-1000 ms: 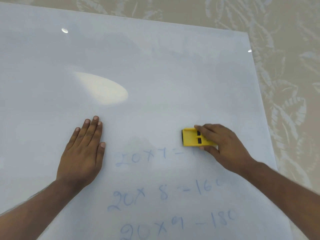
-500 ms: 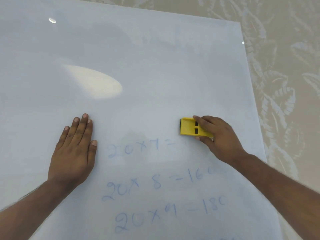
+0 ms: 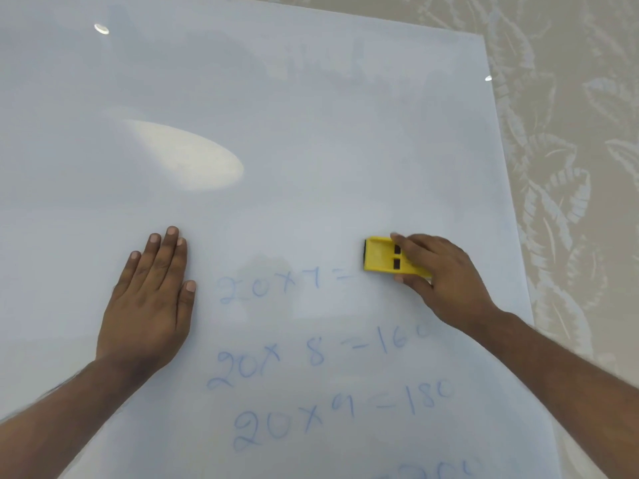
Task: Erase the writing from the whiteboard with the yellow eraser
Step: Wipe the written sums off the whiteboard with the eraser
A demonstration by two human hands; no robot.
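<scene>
A large whiteboard lies flat and fills most of the view. Faint blue writing covers its lower middle: "20x7=", "20x8=160", "20x9=180", and a cut-off line at the bottom edge. My right hand grips the yellow eraser, which presses on the board just right of the "20x7=" line. The end of that line looks wiped away. My left hand rests flat on the board, fingers together, left of the writing, holding nothing.
The board lies on a beige surface with a pale leaf pattern, which shows along the right side and top. The board's right edge runs close to my right hand. A bright light glare sits on the board's upper left.
The eraser and my right hand have stayed at the end of the "20x7=" line. The camera view has shifted slightly; my left hand has stayed flat.
</scene>
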